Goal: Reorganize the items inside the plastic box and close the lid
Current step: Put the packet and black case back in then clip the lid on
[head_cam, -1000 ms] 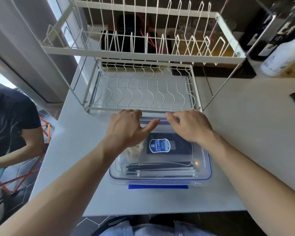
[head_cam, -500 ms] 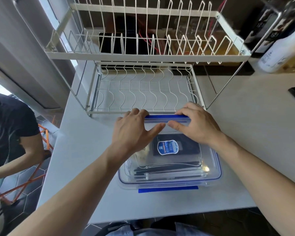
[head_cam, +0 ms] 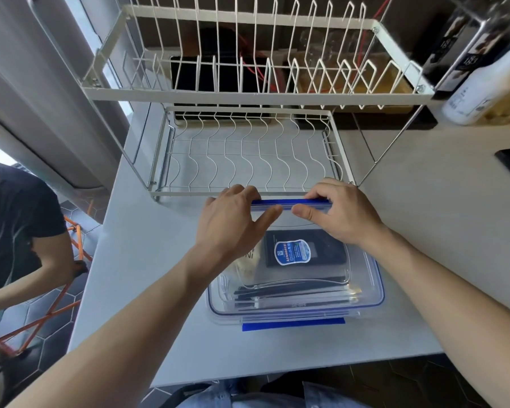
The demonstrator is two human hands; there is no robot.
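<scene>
Plastic box: We see a clear rectangular box with a blue seal line, lying on the pale worktop just in front of the dish rack.
Lid: It sits on the box; we cannot tell whether it is fully seated.
Far clasp: A blue latch flap along the box's far edge, held between both hands.
Near clasp: A second blue flap at the edge closest to us, untouched.
Contents: Through the lid we see a dark flat item with a blue and white label, a pale packet beside it, and dark slim pieces along the near wall.
Left hand: Its grip curls over the far clasp's left end, fingers hooked behind, thumb stretched along the front.
Right hand: Its grip pinches the clasp's right part, fingers over the top, thumb pressed at the front.
Dish rack: White wire, two tiers, standing behind the box.
White bottle: At far right, behind the rack.
Second person: Dark shirt, at the left edge, beside the worktop.
</scene>
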